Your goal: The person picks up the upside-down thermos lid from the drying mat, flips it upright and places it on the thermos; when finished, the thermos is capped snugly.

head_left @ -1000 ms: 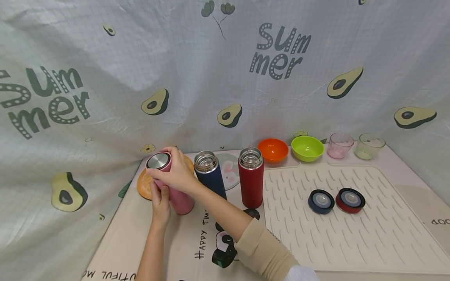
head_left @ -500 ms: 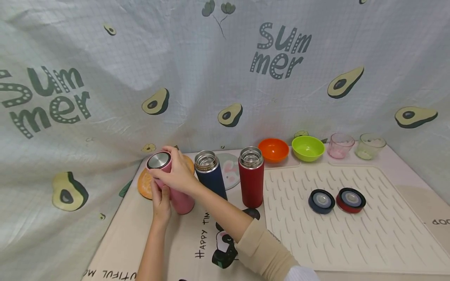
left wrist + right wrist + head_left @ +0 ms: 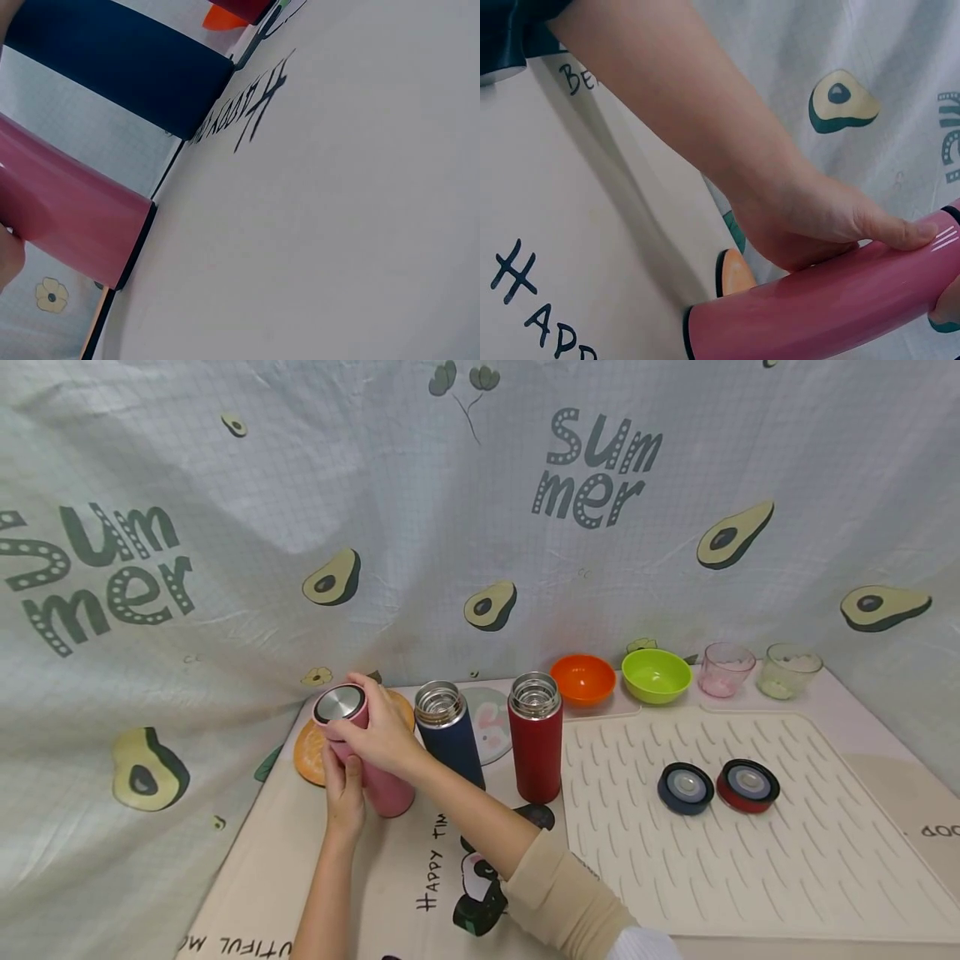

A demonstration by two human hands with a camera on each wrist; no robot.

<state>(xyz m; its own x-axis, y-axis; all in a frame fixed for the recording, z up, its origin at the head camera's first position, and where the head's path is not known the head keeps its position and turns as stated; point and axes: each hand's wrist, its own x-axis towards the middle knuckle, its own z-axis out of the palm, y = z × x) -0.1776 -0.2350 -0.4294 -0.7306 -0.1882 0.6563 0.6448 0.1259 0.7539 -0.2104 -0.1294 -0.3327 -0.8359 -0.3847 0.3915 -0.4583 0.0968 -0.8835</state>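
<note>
A pink thermos bottle [image 3: 388, 793] stands upright at the left of the table, its steel-topped lid [image 3: 340, 702] on. My left hand [image 3: 345, 797] grips the upper body, thumb along its side; the right wrist view shows this left hand [image 3: 802, 217] on the pink wall. From above, my right hand [image 3: 378, 731] wraps the lid, thumb in front and fingers behind. A lidless blue thermos bottle [image 3: 453, 743] stands just right of the pink one. Further right is a lidless red thermos bottle [image 3: 536, 760].
A blue lid [image 3: 686, 788] and a red lid [image 3: 748, 786] lie on the cream ridged mat [image 3: 750, 877]. Behind it stand an orange bowl [image 3: 582, 681], a green bowl [image 3: 657, 677], a pink glass [image 3: 726, 671] and a greenish glass [image 3: 789, 672]. A printed curtain [image 3: 420, 527] hangs behind.
My right thumb has shifted slightly to the right across the front of the lid. The left hand and the bottles stay in place.
</note>
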